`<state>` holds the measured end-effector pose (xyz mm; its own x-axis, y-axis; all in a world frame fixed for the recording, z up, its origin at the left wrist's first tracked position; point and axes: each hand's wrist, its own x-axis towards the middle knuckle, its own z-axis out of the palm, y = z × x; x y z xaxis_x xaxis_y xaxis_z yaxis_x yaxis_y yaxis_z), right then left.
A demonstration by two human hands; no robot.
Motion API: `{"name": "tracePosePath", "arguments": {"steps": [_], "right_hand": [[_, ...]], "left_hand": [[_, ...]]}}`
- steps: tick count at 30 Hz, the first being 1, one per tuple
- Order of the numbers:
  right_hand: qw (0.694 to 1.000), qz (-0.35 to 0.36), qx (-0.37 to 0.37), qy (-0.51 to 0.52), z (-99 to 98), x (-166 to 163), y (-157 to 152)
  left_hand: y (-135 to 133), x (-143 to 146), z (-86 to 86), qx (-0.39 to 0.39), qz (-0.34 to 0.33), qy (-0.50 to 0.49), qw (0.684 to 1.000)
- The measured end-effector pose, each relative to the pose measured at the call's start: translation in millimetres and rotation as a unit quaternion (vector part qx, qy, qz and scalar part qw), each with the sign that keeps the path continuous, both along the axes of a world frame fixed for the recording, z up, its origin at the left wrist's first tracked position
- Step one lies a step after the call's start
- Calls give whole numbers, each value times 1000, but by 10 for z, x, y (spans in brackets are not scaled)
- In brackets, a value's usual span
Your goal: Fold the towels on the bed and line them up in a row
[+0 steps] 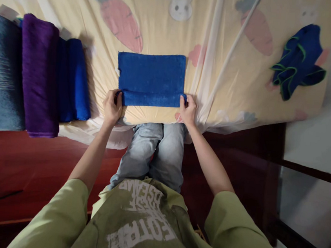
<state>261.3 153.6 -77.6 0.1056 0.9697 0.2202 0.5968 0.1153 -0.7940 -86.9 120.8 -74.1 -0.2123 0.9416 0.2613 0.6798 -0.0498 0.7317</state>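
A blue towel (151,77) lies flat on the bed, its near edge rolled or folded over into a thick band. My left hand (112,104) pinches the left end of that near band. Its right end is gripped the same way by my right hand (188,110). Both hands are closed on the towel's corners, at the bed's near edge above my knees.
The bed wears a yellow sheet (219,58) printed with carrots and rabbits. Folded towels sit at the left: blue (77,79), purple (39,75), grey-blue (1,71). A crumpled navy cloth with green trim (299,61) lies at the right. Red-brown floor (16,163) is below.
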Motion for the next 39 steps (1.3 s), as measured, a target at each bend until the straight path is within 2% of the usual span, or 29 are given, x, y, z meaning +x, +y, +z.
{"name": "tracePosePath", "arguments": {"steps": [11, 25, 31, 35, 39], "right_hand": [[1000, -6, -10, 0, 29, -28, 4], [998, -58, -4, 4, 83, -92, 20], [995, -64, 66, -26, 8, -54, 18], [991, -19, 108, -77, -17, -14, 0], [989, 59, 112, -82, 5, 9, -6]], "left_hand": [[-7, -12, -26, 0, 2, -3, 1000], [18, -12, 13, 10, 5, 20, 1000], [2, -25, -34, 53, 27, 44, 997], [-2, -43, -41, 69, -57, 62, 994], [18, -52, 1, 33, -127, 54, 990]]}}
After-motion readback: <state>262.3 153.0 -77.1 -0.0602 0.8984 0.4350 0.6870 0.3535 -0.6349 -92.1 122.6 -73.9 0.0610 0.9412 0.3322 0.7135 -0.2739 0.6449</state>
